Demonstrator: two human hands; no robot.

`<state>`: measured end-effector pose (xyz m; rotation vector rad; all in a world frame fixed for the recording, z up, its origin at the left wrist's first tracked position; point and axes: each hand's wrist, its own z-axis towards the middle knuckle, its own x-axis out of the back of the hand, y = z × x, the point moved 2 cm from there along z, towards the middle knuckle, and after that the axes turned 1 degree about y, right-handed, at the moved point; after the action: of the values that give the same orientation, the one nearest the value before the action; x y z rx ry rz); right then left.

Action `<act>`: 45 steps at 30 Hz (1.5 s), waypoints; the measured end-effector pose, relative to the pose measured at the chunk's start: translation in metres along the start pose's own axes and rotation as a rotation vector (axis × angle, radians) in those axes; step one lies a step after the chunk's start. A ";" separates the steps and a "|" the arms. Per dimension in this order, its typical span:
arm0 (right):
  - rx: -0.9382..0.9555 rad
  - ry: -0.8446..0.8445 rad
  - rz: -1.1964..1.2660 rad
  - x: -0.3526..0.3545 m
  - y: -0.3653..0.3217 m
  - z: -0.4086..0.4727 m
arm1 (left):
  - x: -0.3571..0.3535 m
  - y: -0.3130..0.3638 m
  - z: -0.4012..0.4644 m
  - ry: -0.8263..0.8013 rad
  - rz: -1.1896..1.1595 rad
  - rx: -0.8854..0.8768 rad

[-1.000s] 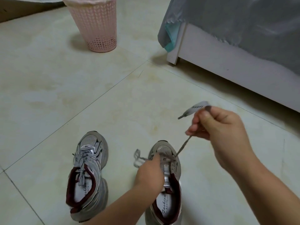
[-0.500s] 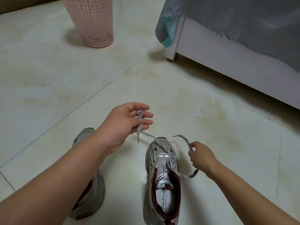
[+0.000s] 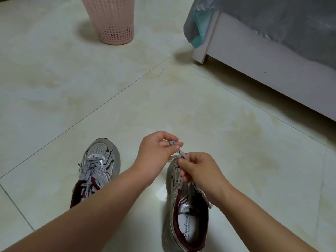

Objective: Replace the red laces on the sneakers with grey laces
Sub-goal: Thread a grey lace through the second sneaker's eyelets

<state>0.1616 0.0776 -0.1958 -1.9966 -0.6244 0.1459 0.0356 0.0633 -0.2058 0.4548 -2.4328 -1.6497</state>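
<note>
Two sneakers are sitting on the floor (image 3: 127, 106); the left sneaker (image 3: 99, 166) is wearing grey laces; both hands, left hand (image 3: 154, 157) and right hand (image 3: 198, 170), are pinching a grey lace (image 3: 179, 149) above the right sneaker (image 3: 187, 215), seemingly barely threaded.

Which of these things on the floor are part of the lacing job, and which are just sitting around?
Part of the job:
right shoe
grey lace, pinched by left hand and right hand
left shoe, already laced

Just sitting around:
pink basket
bed
</note>
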 end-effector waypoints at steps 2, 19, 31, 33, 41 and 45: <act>0.002 0.032 -0.038 0.004 0.003 0.003 | 0.009 -0.005 0.004 0.085 0.167 -0.023; 0.156 0.241 -0.687 0.017 0.024 0.015 | 0.009 -0.036 0.014 -0.197 0.714 -0.044; 0.116 0.117 -0.919 0.007 0.062 0.015 | -0.006 -0.050 0.015 -0.312 1.080 -0.151; 0.125 0.124 -0.915 0.007 0.063 0.017 | -0.010 -0.047 0.017 -0.365 1.187 -0.201; 0.152 0.127 -0.911 0.008 0.066 0.022 | -0.029 -0.044 0.021 -0.499 1.590 -0.300; 0.164 0.143 -0.981 0.008 0.066 0.027 | -0.038 -0.040 0.017 -0.538 1.695 -0.457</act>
<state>0.1833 0.0784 -0.2639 -1.3431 -1.3627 -0.5161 0.0722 0.0773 -0.2485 -1.7295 -1.3744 -1.2528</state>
